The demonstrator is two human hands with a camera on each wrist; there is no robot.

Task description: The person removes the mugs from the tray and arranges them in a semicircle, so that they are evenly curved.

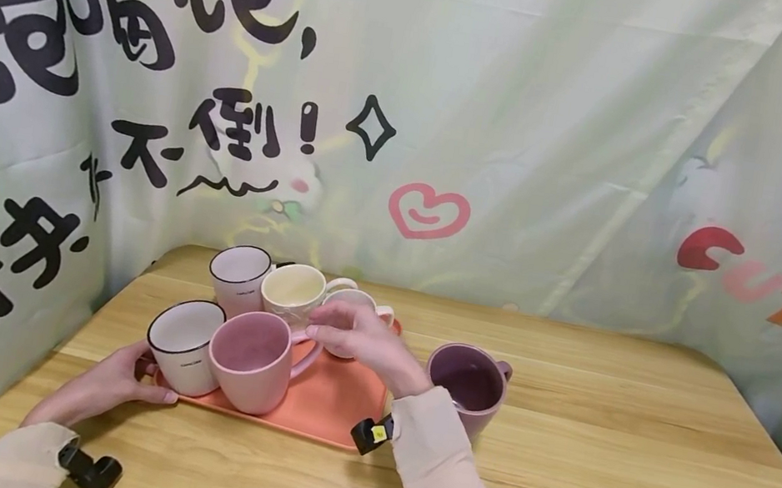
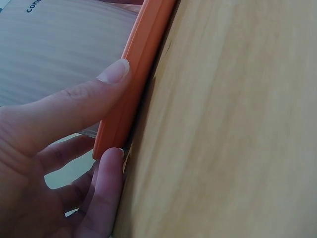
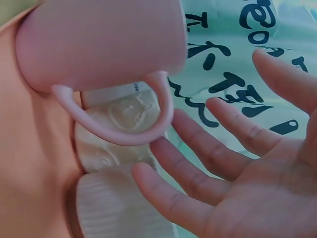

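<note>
A pink mug (image 1: 248,379) stands at the front of an orange tray (image 1: 328,408), its handle pointing right. My right hand (image 1: 365,340) is beside that handle with fingers spread and nothing held; in the right wrist view its fingertips (image 3: 143,171) come right up to the handle's curve. At the tray's front left corner, my left hand (image 1: 100,384) grips the edge, thumb (image 2: 106,82) on the rim and other fingers round the corner. Close to this hand is a white mug with a dark rim (image 1: 182,364), standing against the pink one.
Behind on the tray are a pale mug with a dark rim (image 1: 237,295), a cream embossed mug (image 1: 291,301) and a white ribbed mug (image 3: 124,203). A purple mug (image 1: 468,378) stands on the wooden table (image 1: 619,447), right of the tray. A printed curtain (image 1: 529,130) hangs behind.
</note>
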